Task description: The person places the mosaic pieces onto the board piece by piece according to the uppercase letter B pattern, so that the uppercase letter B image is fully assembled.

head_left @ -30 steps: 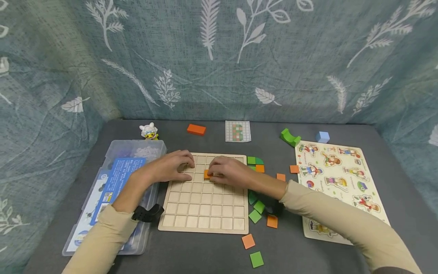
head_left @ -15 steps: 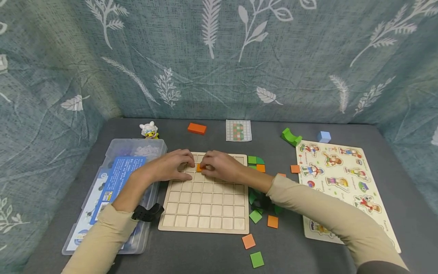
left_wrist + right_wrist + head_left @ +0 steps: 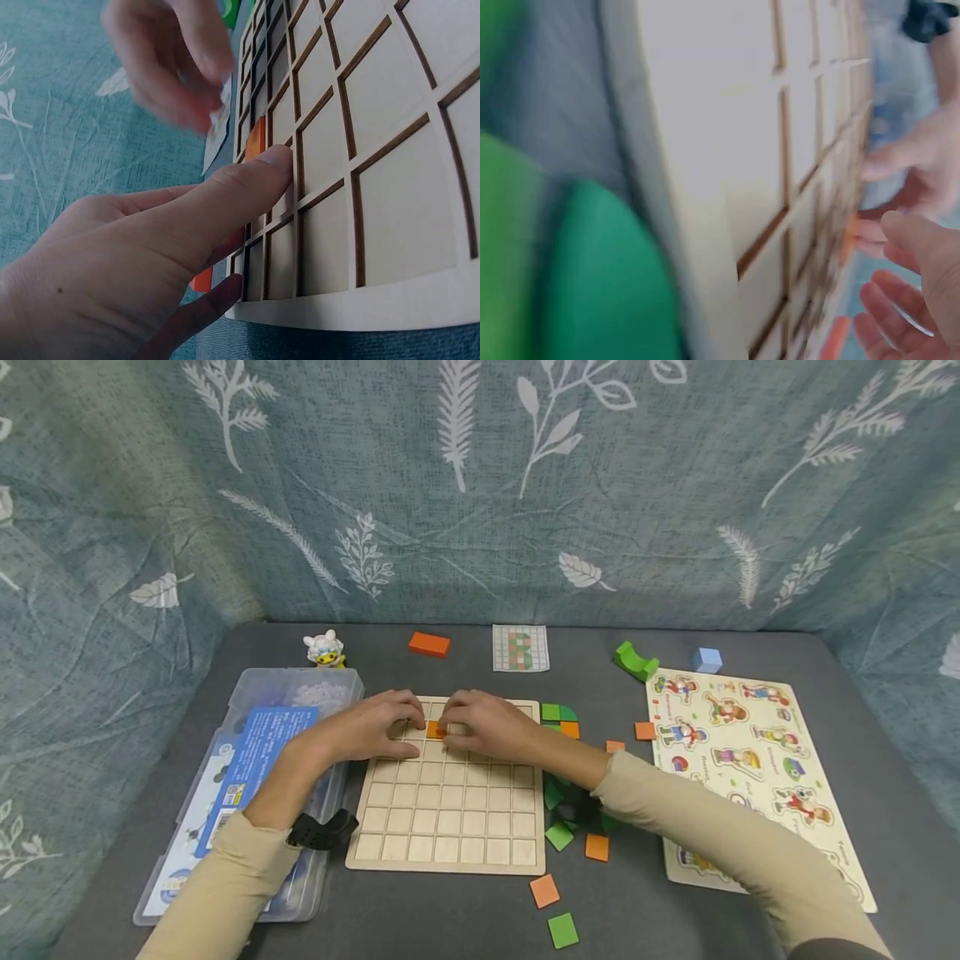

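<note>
A wooden grid board (image 3: 450, 814) lies in the middle of the grey table. My left hand (image 3: 372, 727) rests flat on its upper left corner, with the thumb (image 3: 240, 184) stretched over the cells. My right hand (image 3: 480, 723) is beside it, its curled fingertips on an orange tile (image 3: 434, 729) that sits in a cell near the board's top edge. In the left wrist view the orange tile (image 3: 256, 139) shows just beyond my thumb, under the blurred right hand (image 3: 176, 60). The right wrist view is blurred and shows the board's edge (image 3: 705, 187).
A clear plastic box (image 3: 251, 777) with a blue booklet sits left of the board. Loose green and orange tiles (image 3: 558, 836) lie to its right, next to a figure puzzle (image 3: 750, 752). At the back are a sheep toy (image 3: 326, 649), orange block (image 3: 430, 644), pattern card (image 3: 521, 647), green arch (image 3: 636, 661) and blue cube (image 3: 707, 659).
My right hand carried the orange tile up and to the left across the board, to a cell near the top edge. My left hand stayed where it was.
</note>
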Tool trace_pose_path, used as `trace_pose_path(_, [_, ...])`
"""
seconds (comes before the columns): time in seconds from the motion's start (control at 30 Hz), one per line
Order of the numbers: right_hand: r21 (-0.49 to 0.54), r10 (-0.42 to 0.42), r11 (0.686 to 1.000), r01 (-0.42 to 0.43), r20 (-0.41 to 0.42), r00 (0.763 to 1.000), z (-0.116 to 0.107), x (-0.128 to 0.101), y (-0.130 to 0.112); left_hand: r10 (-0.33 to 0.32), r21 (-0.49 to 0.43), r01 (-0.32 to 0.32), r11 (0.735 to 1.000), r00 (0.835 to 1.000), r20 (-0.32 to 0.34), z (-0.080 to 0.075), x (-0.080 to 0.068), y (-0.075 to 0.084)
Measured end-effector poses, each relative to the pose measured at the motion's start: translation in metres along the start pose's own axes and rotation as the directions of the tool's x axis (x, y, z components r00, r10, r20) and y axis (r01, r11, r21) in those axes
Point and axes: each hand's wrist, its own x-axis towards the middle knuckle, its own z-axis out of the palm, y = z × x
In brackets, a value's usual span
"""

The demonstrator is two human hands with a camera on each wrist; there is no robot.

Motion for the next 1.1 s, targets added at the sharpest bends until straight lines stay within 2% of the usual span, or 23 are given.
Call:
trace_pose_path(0.1, [0.046,0.009,0.999,-0.007,-0.042,0.999,-0.012,-0.026,-0.002,0.021,0.005,-0.021,1.000,1.000,-0.023,0.001,-0.001,-0.002])
trace_pose_path(0.23, [0.129,0.022,0.992,-0.011,-0.083,0.996,-0.021,-0.082,0.001,0.049,0.008,-0.048,0.999,0.998,-0.051,0.000,0.001,-0.004])
trace_pose_path(0.3, [0.125,0.005,0.992,0.008,-0.110,0.994,-0.024,-0.112,0.004,0.057,0.013,-0.057,0.998,0.997,-0.058,-0.001,0.003,-0.004])
trace_pose_path(0.4, [0.074,-0.021,0.997,0.032,-0.139,0.990,-0.027,-0.154,0.006,0.027,-0.005,-0.028,1.000,0.999,-0.035,-0.003,0.005,-0.003])
trace_pose_path(0.53, [0.024,0.003,1.000,0.002,-0.188,0.982,-0.032,-0.192,0.008,-0.005,-0.012,0.005,1.000,1.000,-0.008,-0.001,0.003,-0.003])
trace_pose_path(0.63, [0.007,0.056,0.998,-0.056,-0.229,0.972,-0.035,-0.209,0.010,-0.007,-0.020,0.007,1.000,1.000,0.000,-0.001,0.001,-0.002])
trace_pose_path(0.8, [-0.002,0.120,0.992,-0.125,-0.262,0.958,-0.039,-0.223,0.015,-0.001,-0.025,0.001,1.000,1.000,-0.004,-0.003,0.001,0.000])
trace_pose_path(0.97, [0.013,0.111,0.994,-0.111,-0.248,0.962,-0.037,-0.227,0.016,0.000,-0.021,0.000,1.000,1.000,-0.001,-0.003,0.001,0.000])
trace_pose_path(1.1, [0.093,0.098,0.992,-0.080,-0.205,0.974,-0.033,-0.227,0.016,-0.005,-0.029,0.005,1.000,1.000,-0.002,-0.002,0.000,0.000])
